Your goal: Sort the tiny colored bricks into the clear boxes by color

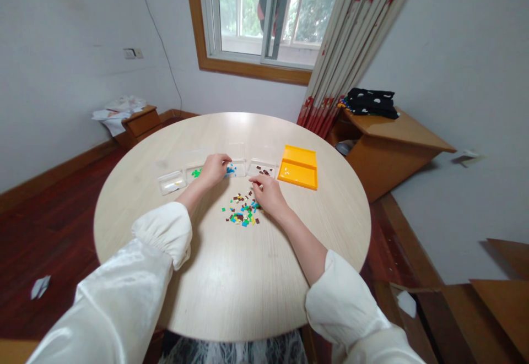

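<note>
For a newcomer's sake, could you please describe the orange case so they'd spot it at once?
On the round table, find the row of clear containers beyond the scattered pieces. The orange case lies open to their right, with white pieces inside; its solid colour sets it apart from them.

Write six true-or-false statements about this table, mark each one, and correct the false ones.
1. The yellow box is right of the clear boxes. True.
2. The yellow box is shut. False: it lies open.
3. The pile is nearer the person than the clear boxes. True.
4. The pile is all green. False: blue, brown and yellow show in it too.
5. The right hand is nearer the yellow box than the left hand is. True.
6. The table is square. False: it is round.
</note>
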Demonstrator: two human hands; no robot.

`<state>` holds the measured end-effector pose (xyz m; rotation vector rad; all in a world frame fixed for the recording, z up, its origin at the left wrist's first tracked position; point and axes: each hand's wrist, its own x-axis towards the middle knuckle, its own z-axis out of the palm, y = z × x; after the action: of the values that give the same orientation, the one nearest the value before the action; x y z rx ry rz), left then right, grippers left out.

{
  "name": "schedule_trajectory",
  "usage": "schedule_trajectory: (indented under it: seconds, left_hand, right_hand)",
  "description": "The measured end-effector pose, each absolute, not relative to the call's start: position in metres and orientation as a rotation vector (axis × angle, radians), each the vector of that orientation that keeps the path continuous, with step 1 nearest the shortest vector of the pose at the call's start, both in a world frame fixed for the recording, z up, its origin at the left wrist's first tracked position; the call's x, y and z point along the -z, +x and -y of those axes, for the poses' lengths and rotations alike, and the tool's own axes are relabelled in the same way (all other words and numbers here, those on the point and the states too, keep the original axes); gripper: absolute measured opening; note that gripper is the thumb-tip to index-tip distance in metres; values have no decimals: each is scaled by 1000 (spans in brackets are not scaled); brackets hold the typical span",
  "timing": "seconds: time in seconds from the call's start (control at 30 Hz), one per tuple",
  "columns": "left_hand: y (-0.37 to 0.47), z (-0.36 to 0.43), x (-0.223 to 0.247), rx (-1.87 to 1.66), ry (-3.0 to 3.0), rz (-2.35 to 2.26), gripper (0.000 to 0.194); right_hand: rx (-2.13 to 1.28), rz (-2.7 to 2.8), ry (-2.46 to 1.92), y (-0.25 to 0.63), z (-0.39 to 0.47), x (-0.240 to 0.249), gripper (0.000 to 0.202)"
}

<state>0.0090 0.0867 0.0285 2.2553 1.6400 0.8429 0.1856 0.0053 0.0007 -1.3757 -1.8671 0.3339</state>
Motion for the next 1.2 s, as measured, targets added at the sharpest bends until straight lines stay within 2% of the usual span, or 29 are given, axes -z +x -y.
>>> schedule_trajectory:
  seconds: [0.23, 0.4, 0.53, 0.67, 0.83, 1.2]
  left_hand:
    - [5, -67, -28, -875, 2227, -1598, 20]
    - [0, -35, -18, -861, 2180, -1579, 27]
    - [2, -17, -11, -959, 2080, -1533, 29]
    - [6, -10, -7, -1004, 2021, -1475, 26]
    - [3, -12, 1, -892, 2153, -1366, 17]
    - [3, -11, 1, -759, 2276, -1282, 18]
  right_hand:
    - [-352, 2037, -1466, 188, -6, 4, 18]
    - [-378, 2134, -1482, 188, -6, 4, 12]
    - [-381, 2113, -1493, 187, -4, 1, 19]
    - [-386, 2123, -1523, 189, -2, -1, 17]
    - [-441, 2100, -1553, 191, 0, -4, 14]
    - [-534, 1973, -1463, 188, 6, -11, 15]
